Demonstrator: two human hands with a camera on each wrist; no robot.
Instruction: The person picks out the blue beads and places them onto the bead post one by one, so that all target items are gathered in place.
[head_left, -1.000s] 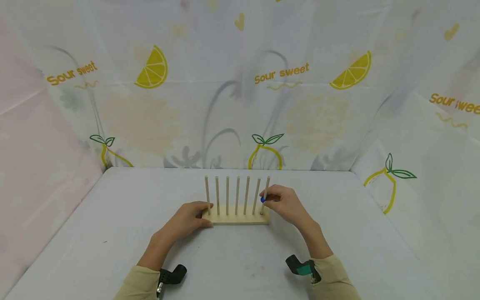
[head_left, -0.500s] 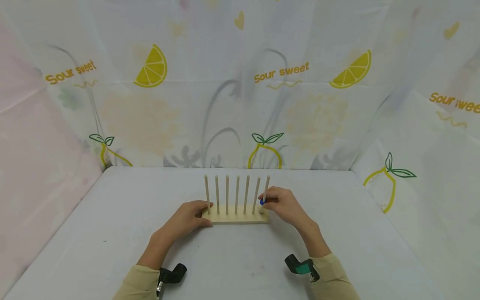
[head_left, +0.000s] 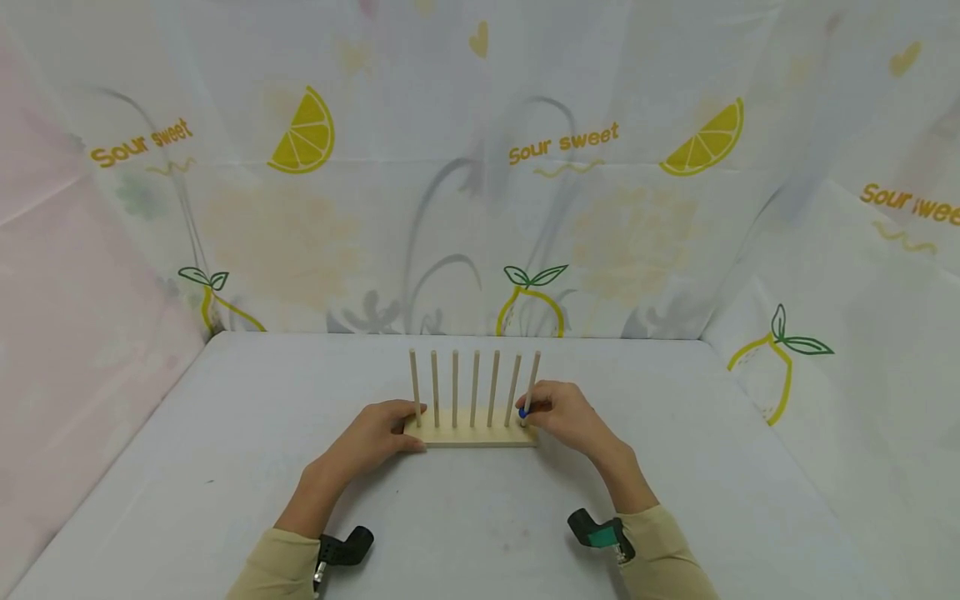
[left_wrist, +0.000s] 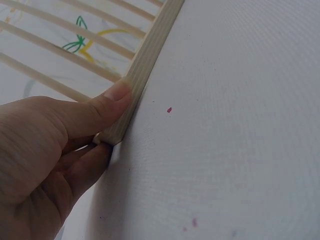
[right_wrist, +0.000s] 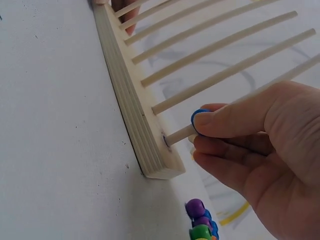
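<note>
A wooden base [head_left: 474,437] with a row of several upright pegs stands on the white table. My left hand [head_left: 375,435] grips its left end; in the left wrist view the thumb [left_wrist: 118,92] lies along the front edge and other fingers are underneath or behind. At the opposite end, my right hand [head_left: 567,414] pinches a blue bead [head_left: 522,412] between thumb and fingers. The rightmost peg [head_left: 533,375] passes through this bead, which sits low, a short way above the base. Fingers partly cover the bead [right_wrist: 194,120] in the right wrist view.
Several purple, green and blue beads [right_wrist: 196,207] lie close together beyond the base's right end, seen only in the right wrist view. A patterned cloth [head_left: 405,208] hangs behind the table. Each wrist carries a black camera mount [head_left: 347,547].
My right hand has slid the blue bead down the rightmost peg, closer to the base. The left hand has kept its grip on the base without moving.
</note>
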